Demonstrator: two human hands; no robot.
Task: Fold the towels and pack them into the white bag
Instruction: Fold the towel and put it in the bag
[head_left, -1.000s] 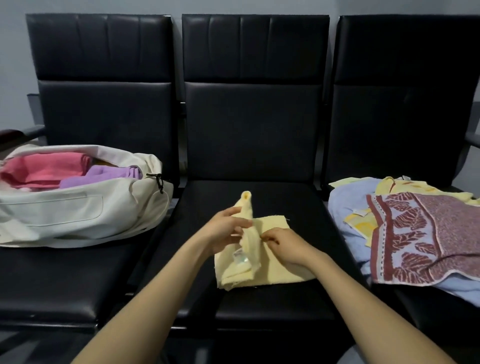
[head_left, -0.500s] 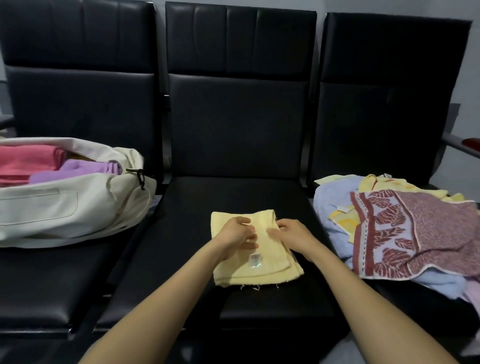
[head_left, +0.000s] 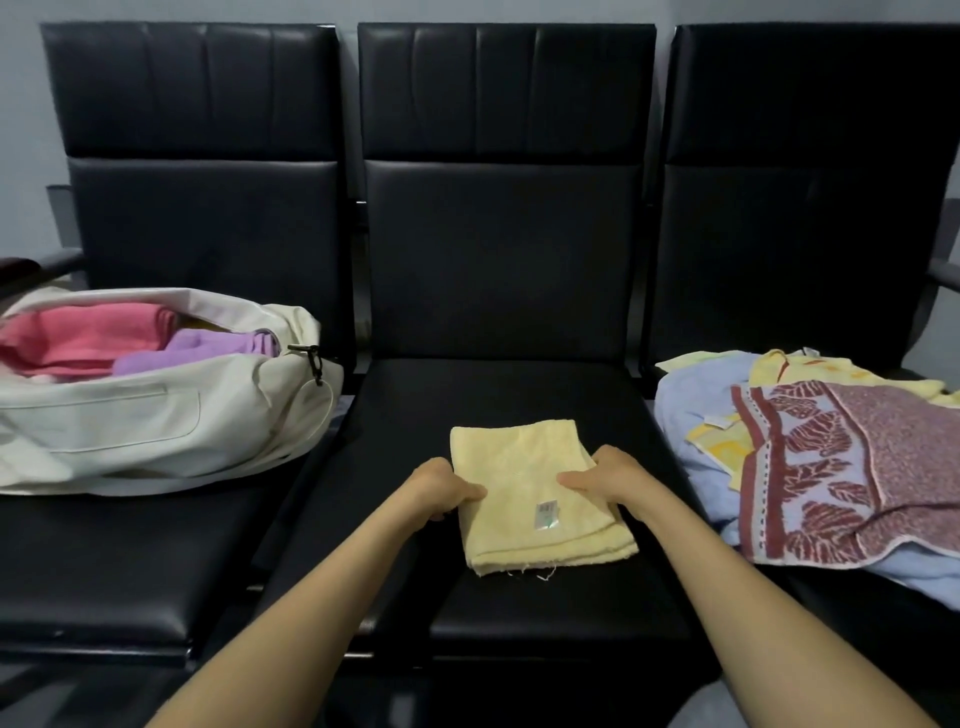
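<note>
A folded pale yellow towel lies flat on the middle black seat, a small label facing up. My left hand grips its left edge, thumb on top. My right hand holds the right edge the same way, thumb on the cloth. The white bag rests open on the left seat, with a pink towel and a purple towel inside.
On the right seat sits a loose pile of towels: a maroon patterned one on top, light blue and yellow ones beneath. Three black chair backs stand behind. An armrest shows at each outer side.
The raised flap of the yellow towel has been folded over and laid flat. My hands moved from the middle of the towel out to its left and right edges.
</note>
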